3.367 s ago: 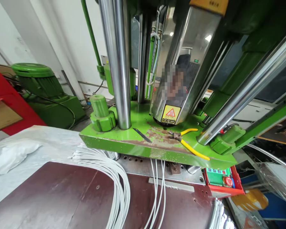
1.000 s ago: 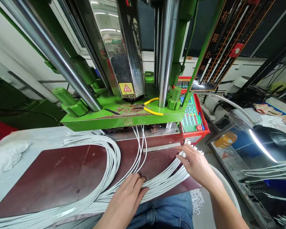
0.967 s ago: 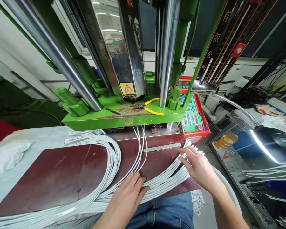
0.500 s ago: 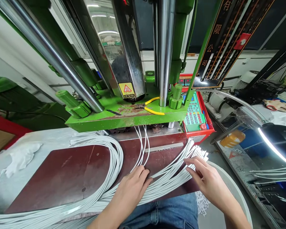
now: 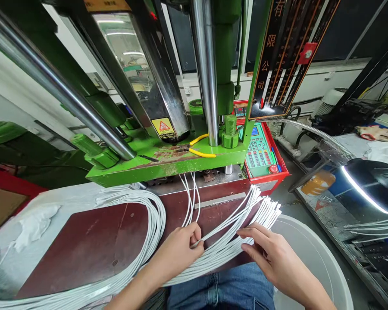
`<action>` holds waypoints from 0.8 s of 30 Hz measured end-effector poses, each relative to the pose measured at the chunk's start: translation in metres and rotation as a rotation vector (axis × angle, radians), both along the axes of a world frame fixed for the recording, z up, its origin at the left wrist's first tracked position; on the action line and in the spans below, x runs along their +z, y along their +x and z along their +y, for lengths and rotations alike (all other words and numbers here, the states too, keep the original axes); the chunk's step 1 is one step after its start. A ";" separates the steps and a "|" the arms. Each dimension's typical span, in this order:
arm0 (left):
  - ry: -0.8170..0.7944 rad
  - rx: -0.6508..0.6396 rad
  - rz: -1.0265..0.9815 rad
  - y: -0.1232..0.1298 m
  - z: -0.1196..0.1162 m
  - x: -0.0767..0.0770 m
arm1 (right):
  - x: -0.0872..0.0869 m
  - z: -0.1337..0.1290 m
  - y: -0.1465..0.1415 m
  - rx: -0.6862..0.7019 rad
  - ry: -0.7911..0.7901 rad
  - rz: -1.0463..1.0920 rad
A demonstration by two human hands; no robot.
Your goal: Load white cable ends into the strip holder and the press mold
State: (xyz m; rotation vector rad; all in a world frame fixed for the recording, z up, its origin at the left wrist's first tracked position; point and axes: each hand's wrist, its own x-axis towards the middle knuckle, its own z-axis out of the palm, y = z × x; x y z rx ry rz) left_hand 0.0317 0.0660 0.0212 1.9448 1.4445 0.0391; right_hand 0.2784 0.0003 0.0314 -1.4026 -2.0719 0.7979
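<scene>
While white cables (image 5: 220,252) lie beneath, left hand (image 5: 183,247) pinching one, right hand (image 5: 271,252) (fingers parted)

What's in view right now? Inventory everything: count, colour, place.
machine: one, green, centre
panel: one, black, upper right
label: one, yellow, on machine
pliers: one, yellow-handled, on machine base
strip: one, dark, left of pliers
control box: one, red, machine's right
board: one, brown, in front of machine
cables: many, white, over board
bar: one, grey, on board
sheet: one, white, far left
bin: one, grey, off board's right end
lamp: one, black, far right
jeans: one pair, blue, bottom centre
left hand: one, bare, on cables
right hand: one, bare, over cables
</scene>
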 end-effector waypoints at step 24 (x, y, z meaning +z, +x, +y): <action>-0.503 -0.038 -0.524 -0.025 0.004 0.019 | -0.005 0.002 -0.051 0.335 0.031 0.089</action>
